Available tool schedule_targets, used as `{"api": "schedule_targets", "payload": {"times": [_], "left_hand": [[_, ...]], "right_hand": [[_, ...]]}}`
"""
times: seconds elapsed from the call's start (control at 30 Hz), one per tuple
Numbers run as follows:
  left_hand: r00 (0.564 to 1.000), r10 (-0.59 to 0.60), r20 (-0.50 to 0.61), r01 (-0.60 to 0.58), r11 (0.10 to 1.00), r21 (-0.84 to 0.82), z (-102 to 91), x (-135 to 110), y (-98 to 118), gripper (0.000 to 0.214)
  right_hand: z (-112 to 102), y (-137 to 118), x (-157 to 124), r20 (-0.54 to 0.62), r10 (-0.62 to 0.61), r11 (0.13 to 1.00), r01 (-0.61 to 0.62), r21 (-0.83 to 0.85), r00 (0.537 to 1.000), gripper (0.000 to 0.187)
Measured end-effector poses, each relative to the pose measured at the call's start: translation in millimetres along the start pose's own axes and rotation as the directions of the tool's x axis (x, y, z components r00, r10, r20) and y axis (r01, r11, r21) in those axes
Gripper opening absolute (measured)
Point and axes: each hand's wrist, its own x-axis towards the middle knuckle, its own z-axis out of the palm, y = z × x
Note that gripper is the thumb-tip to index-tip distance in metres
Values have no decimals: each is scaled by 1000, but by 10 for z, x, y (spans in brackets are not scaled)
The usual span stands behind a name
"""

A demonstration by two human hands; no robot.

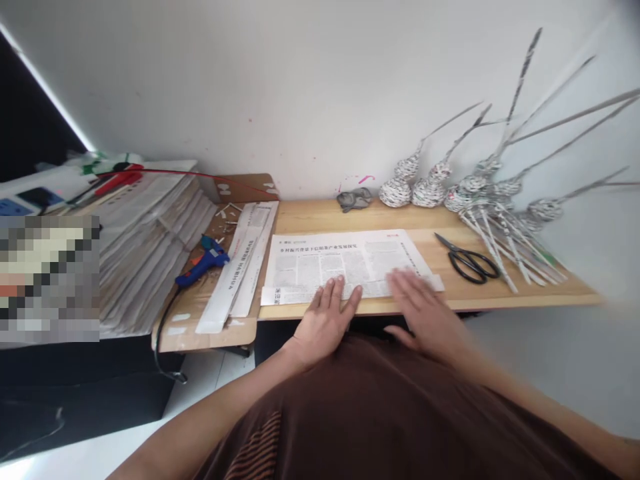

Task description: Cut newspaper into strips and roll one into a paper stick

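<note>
A sheet of newspaper (345, 263) lies flat on the wooden desk (500, 293), its near edge folded over. My left hand (327, 319) rests flat on that near edge with fingers spread, open. To its right, my right hand (425, 307) also lies flat on the paper's near edge, fingers stretched out and slightly blurred by motion. Neither hand holds anything.
Black scissors (469, 261) lie right of the newspaper. Woven paper pieces with long rolled paper sticks (480, 193) crowd the back right. Left are folded paper strips (240, 267), a blue glue gun (203, 261), and a tall newspaper stack (145, 247). A grey lump (354, 199) sits by the wall.
</note>
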Motion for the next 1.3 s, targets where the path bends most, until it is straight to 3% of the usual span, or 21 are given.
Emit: {"api": "schedule_targets", "payload": {"times": [0.03,0.1,0.33,0.67,0.8,0.97,1.17,1.3], "left_hand": [[1000,-2,-7,2,1000,2,9,-4,0,55],[1000,4,-13,-4,1000,-1,26,-19,-13,51],[999,35,-5,-35,999,-41,71,-237,-230,57],[970,-237,58,237,971,12,7,-860,-625,57],[952,-303,41,303,953,20,-32,-943,-684,54],[921,-387,44,387,922,15,-72,-892,-593,58],[960,-278,29,277,960,32,-7,-712,-370,63],[998,-65,-4,65,997,31,55,-525,-279,59]], "right_hand": [[39,-87,105,18,-156,986,154,68,988,76],[137,-229,261,6,-239,962,236,138,971,71],[265,-293,282,11,-167,974,163,159,986,59],[285,-297,281,2,-160,979,158,128,987,66],[316,-300,270,-23,-146,981,148,124,989,72],[319,-310,271,-38,-154,983,157,99,987,74],[303,-315,269,-44,-155,981,159,112,987,73],[328,-293,273,-82,-159,976,169,136,984,73]]}}
